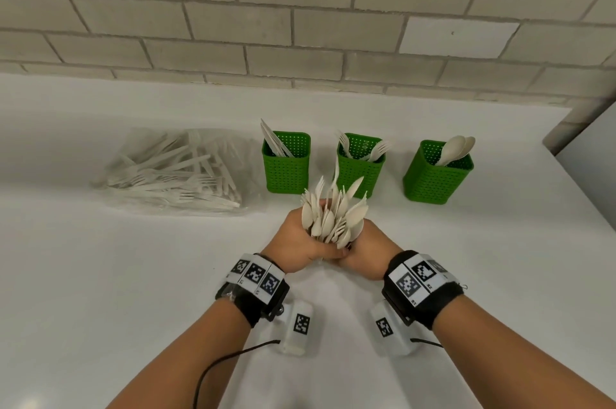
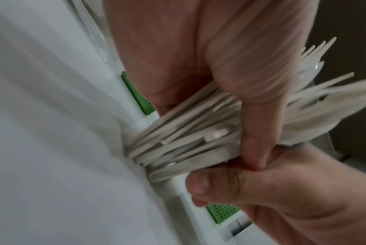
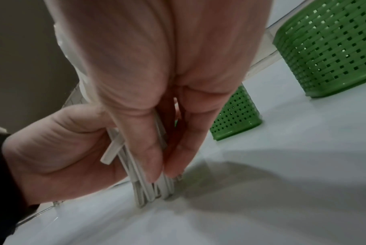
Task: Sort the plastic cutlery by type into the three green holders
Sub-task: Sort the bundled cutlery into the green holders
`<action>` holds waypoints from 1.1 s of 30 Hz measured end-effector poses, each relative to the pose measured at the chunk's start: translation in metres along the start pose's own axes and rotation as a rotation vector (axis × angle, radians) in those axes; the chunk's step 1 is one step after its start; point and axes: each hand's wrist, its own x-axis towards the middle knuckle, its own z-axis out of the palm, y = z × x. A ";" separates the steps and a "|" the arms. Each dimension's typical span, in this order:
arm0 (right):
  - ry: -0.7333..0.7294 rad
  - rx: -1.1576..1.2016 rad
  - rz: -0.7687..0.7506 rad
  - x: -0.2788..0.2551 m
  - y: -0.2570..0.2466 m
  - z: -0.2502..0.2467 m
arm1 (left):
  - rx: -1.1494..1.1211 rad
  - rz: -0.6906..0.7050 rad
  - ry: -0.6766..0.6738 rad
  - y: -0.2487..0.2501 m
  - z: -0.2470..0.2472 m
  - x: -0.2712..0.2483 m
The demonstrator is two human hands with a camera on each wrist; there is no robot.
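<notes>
Both hands grip one mixed bundle of cream plastic cutlery (image 1: 333, 215) upright over the white counter (image 1: 116, 275), heads fanned upward. My left hand (image 1: 295, 242) wraps its left side and my right hand (image 1: 368, 250) its right side. In the left wrist view my left hand (image 2: 240, 74) curls round the handles (image 2: 188, 140). In the right wrist view my right hand (image 3: 163, 162) pinches the handle ends (image 3: 150, 187), which touch the counter. Behind stand three green holders: the left (image 1: 286, 165) holds knives, the middle (image 1: 361, 171) forks, the right (image 1: 433, 178) spoons.
A clear plastic bag (image 1: 173, 171) with several more pieces of cutlery lies left of the holders. A tiled wall (image 1: 300, 25) runs along the back of the counter. A grey panel (image 1: 590, 168) stands at the counter's right edge.
</notes>
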 end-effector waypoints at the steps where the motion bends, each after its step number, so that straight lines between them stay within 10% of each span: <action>1: -0.008 -0.029 0.003 0.002 0.003 0.001 | 0.026 -0.009 0.004 0.000 0.001 0.001; 14: 0.233 0.588 0.186 -0.003 -0.025 -0.044 | -0.458 -0.028 0.154 0.012 -0.012 0.007; 20: 0.144 0.012 0.286 0.000 -0.012 -0.040 | -0.519 -0.100 0.147 0.009 -0.012 0.005; 24: -0.173 -0.458 0.407 -0.002 -0.007 -0.006 | -0.599 -0.157 0.247 -0.002 -0.025 0.003; 33: -0.145 -0.690 0.371 0.012 -0.011 0.010 | -0.609 -0.174 0.223 0.004 -0.041 -0.011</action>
